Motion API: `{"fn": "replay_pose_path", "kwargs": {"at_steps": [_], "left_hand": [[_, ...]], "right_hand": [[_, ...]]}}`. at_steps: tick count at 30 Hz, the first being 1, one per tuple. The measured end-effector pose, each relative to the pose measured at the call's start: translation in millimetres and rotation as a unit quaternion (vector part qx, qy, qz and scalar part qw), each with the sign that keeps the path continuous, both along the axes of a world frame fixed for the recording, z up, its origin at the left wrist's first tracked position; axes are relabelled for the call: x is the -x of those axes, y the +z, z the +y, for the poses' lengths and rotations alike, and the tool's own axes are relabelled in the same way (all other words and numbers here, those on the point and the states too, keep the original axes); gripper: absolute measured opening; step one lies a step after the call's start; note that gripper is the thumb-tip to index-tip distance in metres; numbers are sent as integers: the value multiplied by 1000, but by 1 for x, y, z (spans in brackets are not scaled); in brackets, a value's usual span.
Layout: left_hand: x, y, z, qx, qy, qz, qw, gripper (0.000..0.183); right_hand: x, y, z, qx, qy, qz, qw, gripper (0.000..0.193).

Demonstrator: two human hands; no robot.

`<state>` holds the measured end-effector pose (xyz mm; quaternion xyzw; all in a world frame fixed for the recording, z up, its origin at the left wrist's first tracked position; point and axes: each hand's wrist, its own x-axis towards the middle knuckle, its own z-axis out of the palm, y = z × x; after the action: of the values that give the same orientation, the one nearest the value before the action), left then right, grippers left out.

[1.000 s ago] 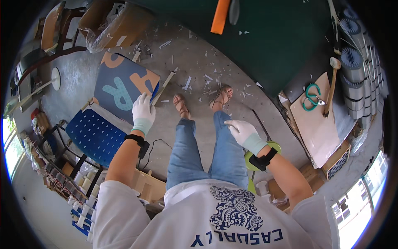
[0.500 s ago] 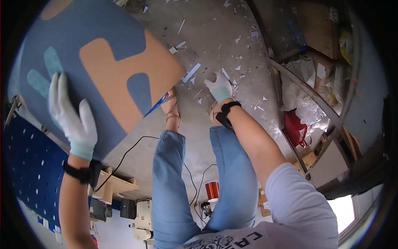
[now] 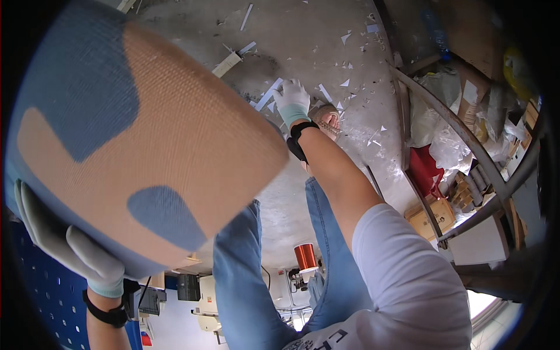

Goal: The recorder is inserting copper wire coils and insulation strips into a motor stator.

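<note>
A large board or sheet with a blue and tan pattern (image 3: 175,134) fills the left side, tilted and close to me; its kind is unclear. My left hand (image 3: 76,251), in a pale glove with a teal cuff, lies along its lower left edge with fingers stretched and thumb apart. Beyond the board's right corner, my right hand (image 3: 293,99) is low over the floor, gloved alike, fingers slightly bent and apart. It is beside a pale strip (image 3: 268,94), and I see nothing held in it. Both wrists wear black bands.
White scraps (image 3: 325,92) litter the concrete floor (image 3: 303,35). A metal frame (image 3: 434,108) runs along the right, with plastic bags and a red bag (image 3: 424,169) behind it. A copper-coloured spool (image 3: 305,256) stands near my legs. A blue perforated panel (image 3: 46,286) is at lower left.
The patterned board has swung closer and now covers more of the view. My left hand has shifted down and left along its edge. My right hand has moved slightly left and farther away.
</note>
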<state>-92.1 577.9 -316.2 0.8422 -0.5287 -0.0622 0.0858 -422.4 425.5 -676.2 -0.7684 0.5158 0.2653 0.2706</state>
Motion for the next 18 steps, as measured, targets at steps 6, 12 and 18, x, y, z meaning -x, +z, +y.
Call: {"fn": "replay_pose_path", "kwargs": {"at_steps": [6, 12, 18], "left_hand": [[6, 8, -11, -10, -8, -35, 999, 62], [7, -1, -7, 2, -7, -21, 1000, 61], [-1, 4, 4, 17, 4, 17, 1000, 62]], "right_hand": [[-2, 47, -11, -35, -17, 52, 998, 51], [-16, 13, -7, 0, 23, 89, 996, 62], [-1, -35, 31, 97, 54, 0, 994, 29]]}}
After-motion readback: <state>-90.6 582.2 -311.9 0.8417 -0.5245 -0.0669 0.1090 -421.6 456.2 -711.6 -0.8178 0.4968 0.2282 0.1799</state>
